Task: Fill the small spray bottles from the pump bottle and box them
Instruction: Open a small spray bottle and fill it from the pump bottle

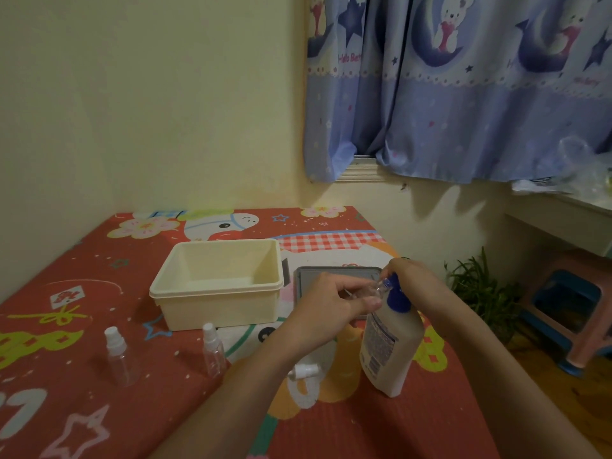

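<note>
A loose spray cap lies nearest on the bench. The left hand pinches a small clear bottle at the pump bottle spout; the right hand presses the pump. Two capped bottles look empty, and so does the box: most remains. The bench edge runs just right of the pump bottle.

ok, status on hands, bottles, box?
Left hand holds small clear bottle at pump spout; right hand on pump bottle. Two capped spray bottles standing. Box empty. Nothing blocking.
</note>
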Motion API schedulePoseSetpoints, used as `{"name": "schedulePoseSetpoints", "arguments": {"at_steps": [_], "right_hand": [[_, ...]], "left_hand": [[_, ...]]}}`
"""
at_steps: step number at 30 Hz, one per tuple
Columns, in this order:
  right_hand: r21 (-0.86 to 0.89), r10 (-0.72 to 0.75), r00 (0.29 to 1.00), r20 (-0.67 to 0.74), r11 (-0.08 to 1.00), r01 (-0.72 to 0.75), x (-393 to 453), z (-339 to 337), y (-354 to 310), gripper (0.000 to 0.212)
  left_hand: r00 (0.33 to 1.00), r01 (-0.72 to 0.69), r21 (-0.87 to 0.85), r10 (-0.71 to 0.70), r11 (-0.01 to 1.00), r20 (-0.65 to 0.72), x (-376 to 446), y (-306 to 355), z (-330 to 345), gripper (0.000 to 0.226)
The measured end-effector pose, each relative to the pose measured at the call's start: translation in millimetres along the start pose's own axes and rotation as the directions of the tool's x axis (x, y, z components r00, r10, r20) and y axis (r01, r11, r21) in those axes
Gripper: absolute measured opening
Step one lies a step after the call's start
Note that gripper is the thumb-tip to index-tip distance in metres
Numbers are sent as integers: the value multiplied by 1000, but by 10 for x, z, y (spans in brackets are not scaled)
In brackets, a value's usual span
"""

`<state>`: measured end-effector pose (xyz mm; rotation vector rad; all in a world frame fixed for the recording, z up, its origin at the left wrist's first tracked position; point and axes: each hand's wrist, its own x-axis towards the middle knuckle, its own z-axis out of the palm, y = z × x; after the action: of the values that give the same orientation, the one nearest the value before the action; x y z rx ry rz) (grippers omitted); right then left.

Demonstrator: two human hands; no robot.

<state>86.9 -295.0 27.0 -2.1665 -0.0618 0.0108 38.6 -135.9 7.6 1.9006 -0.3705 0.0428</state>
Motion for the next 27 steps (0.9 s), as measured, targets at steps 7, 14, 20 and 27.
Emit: {"name": "schedulePoseSetpoints", "arguments": {"at_steps": [7,14,20,27], "right_hand": [[-33,-21,999,-25,999,20,10,28,15,23],[-183,-63,998,-15,981,59,30,18,21,21],[-268,-61,998,2,962,60,42,32,39,28],[-315,-32,999,10,948,34,39,17,-22,17]], "left_hand": [[1000,-6,4,6,1000,5,17,-1,-18,28],[999,-8,-1,8,1000,32,17,-27,-28,28],[999,-13,3,13,1000,33,21,-51,-24,27],[999,-6,9,5,1000,39,34,-17,-38,27]]}}
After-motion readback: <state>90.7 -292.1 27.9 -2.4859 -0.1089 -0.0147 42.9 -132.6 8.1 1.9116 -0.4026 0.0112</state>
